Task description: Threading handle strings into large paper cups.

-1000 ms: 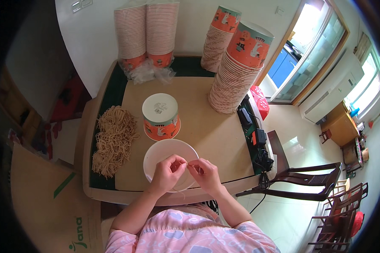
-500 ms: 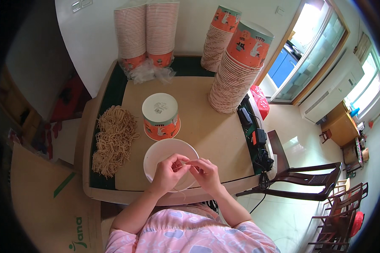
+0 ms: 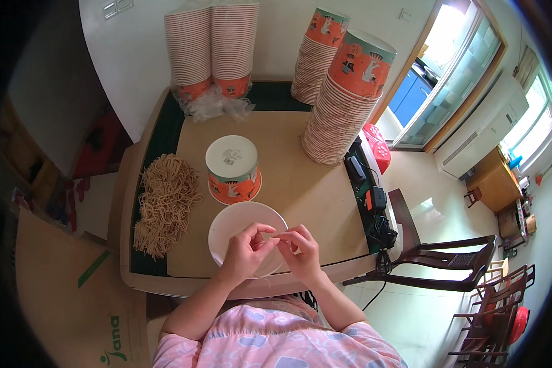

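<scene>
Over a white round tub (image 3: 230, 224) at the table's near edge, my two hands meet fingertip to fingertip. My left hand (image 3: 245, 251) pinches a thin beige string, and my right hand (image 3: 300, 250) pinches it too; the bit between the fingers is nearly hidden. A loose end of the string (image 3: 264, 277) dangles below the hands at the table edge. Just behind the tub, an orange and green paper bucket (image 3: 233, 185) stands upside down. To the left lies a tangled heap of beige strings (image 3: 165, 205).
Tall stacks of nested paper buckets (image 3: 343, 116) rise at the back right. More stacks in clear plastic (image 3: 211, 49) stand at the back left. Along the right edge run a power strip and black cables (image 3: 380, 230). A dark wooden chair (image 3: 451, 260) stands beyond.
The fingers of my right hand have shifted slightly and curled differently at the string. My left hand stays in nearly the same place.
</scene>
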